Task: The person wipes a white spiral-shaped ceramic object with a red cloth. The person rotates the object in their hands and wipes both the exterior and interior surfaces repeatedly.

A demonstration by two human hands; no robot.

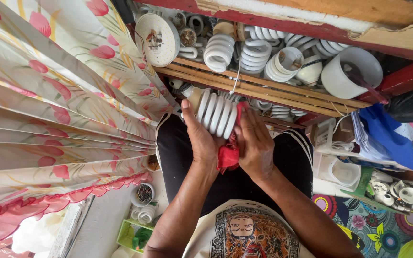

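Head view looks down at two bare hands above a lap in black trousers with white stripes (pixel 225 167). On this picture's left is a hand (pixel 201 138) whose grip is closed around the big white spiral lamp bulb (pixel 216 113): its thumb lies up along the bulb's side and its palm is under the coils. On the picture's right is a hand (pixel 255 143) that also has a closed grip. It presses a crumpled red cloth (pixel 229 155) against the bulb, and its fingers lie flat over the cloth and the end coils. I cannot tell for sure which hand is the left one and which is the right one, because the picture looks flipped over. The bulb is between both hands, in front of the knees, with its coils lying sideways. The red cloth sits bunched between the two palms, just below the bulb.

Behind the hands is a wooden rack with thin slats (pixel 264 88). Many more white spiral bulbs (pixel 256 52) are piled in it, touching each other. A round white lamp plate (pixel 157 39) leans at its near end, and a white plastic cup-shaped shade (pixel 350 71) lies at the other end. A cream curtain with pink flowers (pixel 58 110) hangs along one side. A blue cloth (pixel 393 138) lies near the white shade.
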